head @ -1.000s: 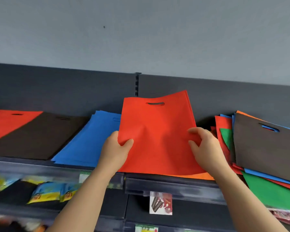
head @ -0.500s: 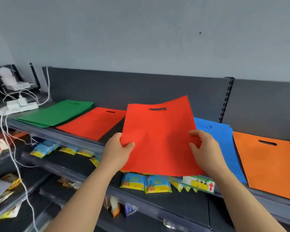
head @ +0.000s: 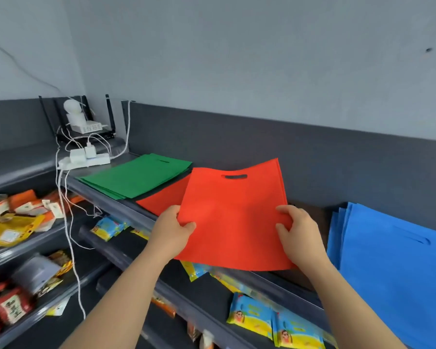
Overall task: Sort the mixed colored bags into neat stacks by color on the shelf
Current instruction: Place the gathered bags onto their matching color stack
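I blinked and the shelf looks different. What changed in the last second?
The red bag was carried leftward along the shelf: a second ago it hung by the blue stack, now it is at the red stack beside the green stack. Unchanged: left hand and right hand still grip its lower sides; nothing was let go.

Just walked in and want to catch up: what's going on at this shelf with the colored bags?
A person is sorting bags by color. Both hands hold one red bag by its side edges, the left hand on the left edge and the right hand on the right, above the shelf. Just behind it lies a red stack, beside a green stack further left. A blue stack lies to the right. The red bag is not yet set down.
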A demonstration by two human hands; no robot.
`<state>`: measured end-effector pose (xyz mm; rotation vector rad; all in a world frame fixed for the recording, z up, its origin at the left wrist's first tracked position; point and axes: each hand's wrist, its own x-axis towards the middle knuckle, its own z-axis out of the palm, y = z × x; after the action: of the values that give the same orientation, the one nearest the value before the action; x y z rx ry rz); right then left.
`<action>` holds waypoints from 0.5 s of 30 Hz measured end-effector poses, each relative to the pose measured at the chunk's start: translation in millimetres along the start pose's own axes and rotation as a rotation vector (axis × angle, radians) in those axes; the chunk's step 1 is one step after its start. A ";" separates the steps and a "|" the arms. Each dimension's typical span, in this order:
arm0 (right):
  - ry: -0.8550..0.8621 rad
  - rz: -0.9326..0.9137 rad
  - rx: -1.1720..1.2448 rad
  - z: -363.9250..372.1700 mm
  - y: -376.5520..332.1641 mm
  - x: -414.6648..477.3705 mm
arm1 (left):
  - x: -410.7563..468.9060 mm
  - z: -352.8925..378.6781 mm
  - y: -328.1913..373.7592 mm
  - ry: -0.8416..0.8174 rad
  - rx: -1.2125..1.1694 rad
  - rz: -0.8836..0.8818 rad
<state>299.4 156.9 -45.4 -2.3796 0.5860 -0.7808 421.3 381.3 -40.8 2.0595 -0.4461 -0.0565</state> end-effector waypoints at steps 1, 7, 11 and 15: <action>-0.006 -0.001 0.000 8.7 -3.2 9.2 | 12.7 -3.2 -3.0 0.009 0.013 0.000; -0.038 0.007 0.005 62.4 -20.6 53.0 | 83.1 -21.1 -26.6 0.059 0.096 0.013; -0.054 0.042 -0.005 92.2 -33.8 70.2 | 122.9 -33.6 -47.2 0.055 0.157 0.014; -0.063 0.102 -0.053 119.3 -48.6 79.2 | 159.5 -43.6 -66.9 0.016 0.242 0.043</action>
<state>444.9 193.7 -63.9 -2.3920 0.7034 -0.6511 598.9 393.7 -52.6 2.2850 -0.5079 0.0424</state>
